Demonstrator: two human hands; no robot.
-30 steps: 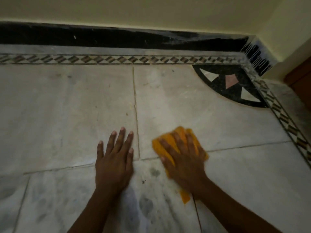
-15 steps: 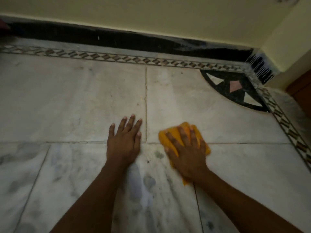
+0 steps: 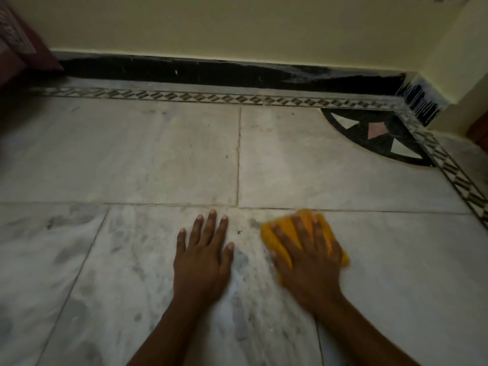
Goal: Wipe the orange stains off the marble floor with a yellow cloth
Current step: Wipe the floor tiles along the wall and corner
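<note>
Both hands lie flat on the marble floor (image 3: 330, 167), side by side and a little apart. The left hand (image 3: 203, 262) rests palm down with its fingers straight and slightly fanned, holding nothing; its fingertips stop just short of the grout line (image 3: 171, 204) that crosses the floor from left to right. The right hand (image 3: 309, 262) presses down on the yellow cloth (image 3: 272, 239) with its fingers spread and extended over the fabric, not curled around it. The cloth is bunched beneath the palm and shows past the fingers on the far side, along the thumb side, and at the outer edge of the hand. Its far edge touches the same grout line, just right of where a second joint runs away toward the wall (image 3: 237, 27).

Between the two hands the marble carries a small dark speck (image 3: 239, 231) and a grey blotch (image 3: 254, 223); a faint yellowish tint lies along the grout line there, too dim to judge further. The near slabs are mottled with grey veining. Along the far edge of the floor runs a diamond-patterned inlay border (image 3: 211, 97), with a black skirting (image 3: 211, 73) behind it at the foot of the wall. At the far right corner sits a black quarter-circle inlay (image 3: 377, 140) with pale and pink triangles. A dark red object (image 3: 23, 54) shows at the far left corner, cropped and unclear.
</note>
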